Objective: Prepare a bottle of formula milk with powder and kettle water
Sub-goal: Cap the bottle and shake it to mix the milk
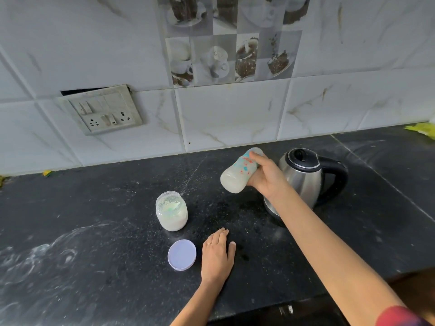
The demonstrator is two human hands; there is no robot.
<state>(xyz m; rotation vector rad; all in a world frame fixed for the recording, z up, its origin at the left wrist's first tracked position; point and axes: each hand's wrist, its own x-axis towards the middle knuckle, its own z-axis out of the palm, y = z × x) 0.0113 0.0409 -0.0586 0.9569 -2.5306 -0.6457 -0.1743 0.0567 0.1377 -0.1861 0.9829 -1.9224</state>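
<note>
Home kitchen: black speckled stone countertop [94, 220], white marble-look wall tiles [235, 114] w/ coffee-cup picture tiles [230, 60], grey switch & socket plate [103, 110], stainless steel electric kettle [303, 182] w/ black handle.

Gold ring [209, 243] — left hand [217, 255], dark-red sleeve [400, 317] — right arm [329, 243]

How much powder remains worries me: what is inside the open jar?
The open jar holds whitish powder in its lower part. A pale greenish shape above is unidentifiable; anything under the powder is hidden.
</note>
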